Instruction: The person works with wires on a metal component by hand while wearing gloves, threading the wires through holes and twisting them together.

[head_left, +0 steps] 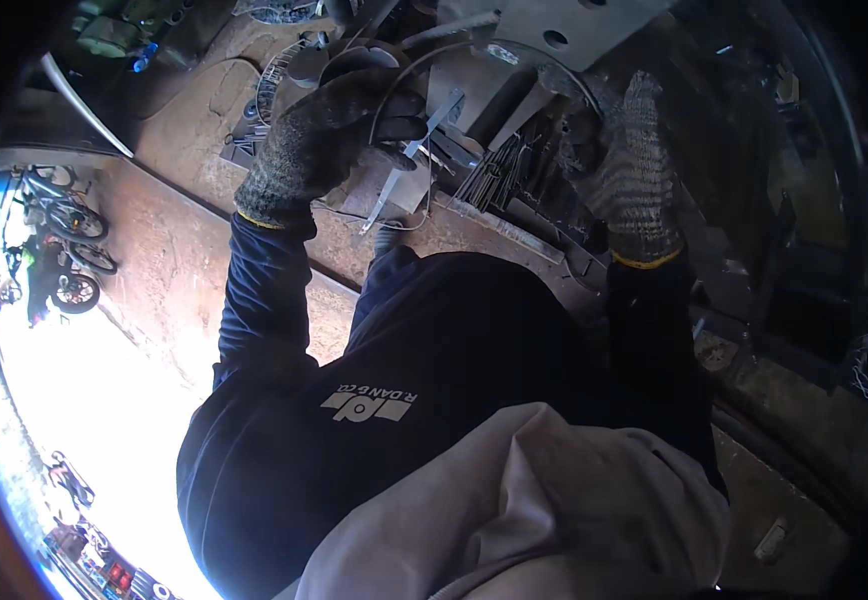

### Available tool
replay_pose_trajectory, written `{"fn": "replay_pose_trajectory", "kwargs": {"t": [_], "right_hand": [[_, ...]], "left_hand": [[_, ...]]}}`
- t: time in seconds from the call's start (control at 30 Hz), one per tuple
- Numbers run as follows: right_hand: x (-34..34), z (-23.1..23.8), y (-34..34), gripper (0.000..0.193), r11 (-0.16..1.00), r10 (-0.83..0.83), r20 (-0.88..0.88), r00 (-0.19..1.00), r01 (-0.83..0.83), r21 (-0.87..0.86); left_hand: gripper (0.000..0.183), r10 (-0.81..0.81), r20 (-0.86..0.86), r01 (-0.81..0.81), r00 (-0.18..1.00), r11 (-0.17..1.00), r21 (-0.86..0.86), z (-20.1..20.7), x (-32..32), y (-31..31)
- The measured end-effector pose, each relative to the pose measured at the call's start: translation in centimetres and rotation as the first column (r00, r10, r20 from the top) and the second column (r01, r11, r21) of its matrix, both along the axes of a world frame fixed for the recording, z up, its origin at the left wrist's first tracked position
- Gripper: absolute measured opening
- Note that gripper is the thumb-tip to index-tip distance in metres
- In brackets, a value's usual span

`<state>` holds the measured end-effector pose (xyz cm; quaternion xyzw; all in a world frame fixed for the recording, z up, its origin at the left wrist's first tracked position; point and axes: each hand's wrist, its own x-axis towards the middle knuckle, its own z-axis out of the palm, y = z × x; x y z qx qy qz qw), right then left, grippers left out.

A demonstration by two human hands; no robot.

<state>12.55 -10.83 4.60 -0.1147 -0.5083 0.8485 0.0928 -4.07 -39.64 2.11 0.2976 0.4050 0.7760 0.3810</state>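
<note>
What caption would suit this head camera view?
Gloved left hand and right hand at a thin curved strip, near metal rods.

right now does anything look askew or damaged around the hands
The thin rods, right of the left glove, lie jumbled with uneven ends, which looks untidy; the glove itself looks blackened, perhaps grimy. Nothing is plainly broken or spilled.

"What sort of place is this?"
"A metal workshop, it seems: thin dark rods (pixel 494 178) bundled at upper centre, a holed plate (pixel 599 42) at the top."
"And far left?"
"Motorbikes (pixel 66 217) outside, in daylight."
</note>
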Motion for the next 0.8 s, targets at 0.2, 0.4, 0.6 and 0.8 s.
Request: {"fn": "replay_pose_trajectory", "kwargs": {"t": [0.2,0.4,0.6,0.8], "right_hand": [[-4.3,1.8,-4.0,0.051,0.986,-0.130,0.164,0.978,0.111,0.125],[-9.2,1.5,-8.3,0.044,0.992,-0.098,0.301,0.949,0.071,0.101],[-11.6,-0.5,-11.6,0.038,0.977,0.214,0.214,0.953,-0.214,-0.024],[-13.2,-0.4,-14.8,0.051,0.765,-0.128,0.243,0.962,-0.061,0.641]], "left_hand": [[0.049,-0.018,0.246,-0.028,0.969,0.983,0.184,-1.6,-4.4,-2.1],[0.045,-0.166,0.390,0.110,0.906,0.981,0.163,-3.5,-9.0,-7.5],[0.031,-0.298,-0.266,0.184,0.917,0.906,-0.382,-4.7,-10.9,-12.0],[0.031,-0.014,0.122,0.049,0.992,0.956,-0.290,-6.0,-13.3,-15.8]]}}
